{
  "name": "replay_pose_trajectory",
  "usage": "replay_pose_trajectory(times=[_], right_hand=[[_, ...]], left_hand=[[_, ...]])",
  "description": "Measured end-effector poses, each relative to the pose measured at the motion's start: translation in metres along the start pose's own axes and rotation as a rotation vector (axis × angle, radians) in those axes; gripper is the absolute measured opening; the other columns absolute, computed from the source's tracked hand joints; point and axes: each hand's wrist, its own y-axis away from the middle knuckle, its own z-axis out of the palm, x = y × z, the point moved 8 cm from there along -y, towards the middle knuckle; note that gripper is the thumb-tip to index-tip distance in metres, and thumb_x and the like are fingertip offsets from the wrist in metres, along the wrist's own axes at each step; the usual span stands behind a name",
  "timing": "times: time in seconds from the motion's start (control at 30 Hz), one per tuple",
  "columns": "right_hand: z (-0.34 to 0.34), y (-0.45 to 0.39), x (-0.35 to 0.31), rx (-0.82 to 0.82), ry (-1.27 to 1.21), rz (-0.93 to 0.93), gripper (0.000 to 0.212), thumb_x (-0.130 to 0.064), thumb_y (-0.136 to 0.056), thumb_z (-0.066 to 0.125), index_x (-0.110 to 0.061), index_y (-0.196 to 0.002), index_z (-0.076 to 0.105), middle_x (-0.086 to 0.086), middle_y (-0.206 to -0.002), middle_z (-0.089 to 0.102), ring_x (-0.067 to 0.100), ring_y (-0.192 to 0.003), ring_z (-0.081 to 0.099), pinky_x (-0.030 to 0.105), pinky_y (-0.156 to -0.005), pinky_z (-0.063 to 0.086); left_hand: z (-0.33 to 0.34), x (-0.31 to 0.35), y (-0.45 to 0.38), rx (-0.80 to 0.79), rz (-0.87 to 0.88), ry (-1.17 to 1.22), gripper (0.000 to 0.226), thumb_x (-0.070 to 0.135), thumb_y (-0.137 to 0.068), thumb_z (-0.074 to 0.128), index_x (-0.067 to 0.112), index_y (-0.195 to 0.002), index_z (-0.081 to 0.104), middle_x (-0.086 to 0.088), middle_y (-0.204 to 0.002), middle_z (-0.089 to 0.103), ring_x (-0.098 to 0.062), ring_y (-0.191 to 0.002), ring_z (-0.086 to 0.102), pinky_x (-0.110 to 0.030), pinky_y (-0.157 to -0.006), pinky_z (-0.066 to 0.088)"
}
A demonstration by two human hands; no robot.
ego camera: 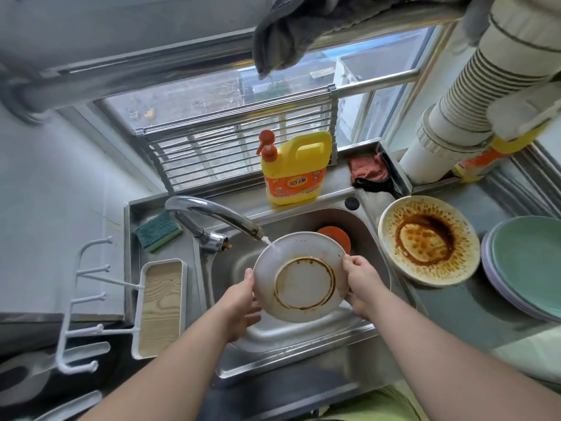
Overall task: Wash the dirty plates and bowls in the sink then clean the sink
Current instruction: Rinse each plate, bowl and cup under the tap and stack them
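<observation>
A white plate (pixel 300 276) with a brown sauce ring is held tilted over the steel sink (pixel 306 338). My left hand (pixel 243 302) grips its left rim and my right hand (pixel 362 284) grips its right rim. Water runs from the tap (pixel 212 214) onto the plate's upper left edge. A second plate (pixel 428 240), heavily stained with brown sauce, lies on the counter right of the sink. An orange bowl (pixel 337 237) sits in the sink behind the held plate, mostly hidden.
A stack of green and lilac plates (pixel 528 265) is at the far right. A yellow detergent bottle (pixel 294 168) stands behind the sink, a green sponge (pixel 158 230) at its left corner, a wooden tray (pixel 161 308) and white hook rack (pixel 88 302) further left.
</observation>
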Motion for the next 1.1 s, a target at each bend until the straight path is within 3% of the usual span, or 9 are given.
replay_pose_trajectory(times=[0.1,0.3,0.4,0.5,0.7,0.77,0.87,1.0,1.1], right_hand=[[0.016,0.0,0.009,0.009,0.02,-0.004,0.026,-0.042,-0.11,0.05,-0.019,-0.11,0.063,0.012,-0.106,0.066,0.03,-0.096,0.057,0.046,-0.083,0.051],[0.052,0.008,-0.005,-0.04,0.164,-0.138,0.031,-0.041,-0.107,0.055,-0.011,-0.101,0.06,0.009,-0.087,0.055,0.023,-0.081,0.046,0.039,-0.074,0.041],[0.07,0.018,-0.018,-0.088,0.205,-0.198,0.027,-0.039,-0.107,0.056,-0.016,-0.092,0.056,0.005,-0.081,0.049,0.02,-0.077,0.042,0.036,-0.072,0.038],[0.089,0.031,-0.032,-0.122,0.256,-0.265,0.029,-0.039,-0.105,0.058,-0.011,-0.097,0.057,0.001,-0.08,0.054,0.02,-0.076,0.047,0.038,-0.072,0.042],[0.118,0.06,-0.069,-0.088,0.572,-0.574,0.02,-0.046,-0.106,0.051,-0.033,-0.101,0.066,-0.012,-0.094,0.069,0.012,-0.091,0.062,0.039,-0.081,0.052],[0.121,0.064,-0.077,-0.097,0.593,-0.633,0.021,-0.04,-0.109,0.049,-0.034,-0.107,0.069,-0.014,-0.098,0.07,0.01,-0.095,0.062,0.035,-0.083,0.053],[0.109,0.061,-0.078,-0.111,0.529,-0.62,0.023,-0.034,-0.11,0.048,-0.029,-0.107,0.07,-0.012,-0.097,0.07,0.008,-0.092,0.062,0.031,-0.081,0.052],[0.074,0.046,-0.065,-0.03,0.381,-0.521,0.028,-0.038,-0.111,0.047,-0.021,-0.094,0.061,-0.005,-0.081,0.06,0.013,-0.075,0.053,0.033,-0.069,0.044],[0.043,0.02,-0.041,0.081,0.145,-0.331,0.036,-0.047,-0.11,0.044,-0.018,-0.098,0.059,0.004,-0.091,0.061,0.023,-0.087,0.057,0.041,-0.08,0.051]], left_hand=[[-0.015,-0.013,0.0,-0.002,-0.035,0.019,0.072,0.064,-0.107,0.032,0.005,-0.143,0.053,-0.018,-0.126,0.068,-0.035,-0.119,0.064,-0.051,-0.109,0.049],[-0.026,-0.037,-0.003,0.05,-0.146,0.26,0.078,0.066,-0.106,0.028,0.009,-0.159,0.035,-0.022,-0.13,0.061,-0.045,-0.139,0.048,-0.056,-0.123,0.034],[-0.025,-0.042,-0.001,0.055,-0.187,0.418,0.083,0.069,-0.106,0.025,0.008,-0.162,0.028,-0.03,-0.154,0.045,-0.049,-0.148,0.037,-0.058,-0.126,0.026],[-0.024,-0.045,-0.001,0.035,-0.234,0.602,0.085,0.067,-0.107,0.024,0.005,-0.165,0.018,-0.03,-0.166,0.027,-0.049,-0.155,0.023,-0.057,-0.129,0.016],[-0.02,-0.046,-0.002,0.008,-0.268,0.732,0.084,0.064,-0.105,0.03,0.007,-0.165,0.02,-0.03,-0.168,0.019,-0.051,-0.157,0.011,-0.059,-0.129,0.009],[-0.019,-0.044,-0.005,-0.012,-0.26,0.74,0.081,0.062,-0.105,0.028,0.009,-0.166,0.023,-0.029,-0.168,0.02,-0.052,-0.156,0.012,-0.06,-0.129,0.011],[-0.018,-0.04,-0.008,-0.027,-0.241,0.725,0.092,0.076,-0.101,0.024,0.011,-0.167,0.02,-0.029,-0.167,0.023,-0.051,-0.156,0.016,-0.058,-0.129,0.012],[-0.011,-0.024,-0.005,0.038,-0.093,0.431,0.101,0.086,-0.094,0.019,0.013,-0.163,0.03,-0.027,-0.15,0.048,-0.047,-0.147,0.038,-0.053,-0.126,0.025],[-0.001,-0.004,-0.004,0.073,0.047,0.212,0.086,0.081,-0.098,0.023,0.02,-0.155,0.045,-0.014,-0.144,0.061,-0.036,-0.137,0.054,-0.05,-0.123,0.034]])
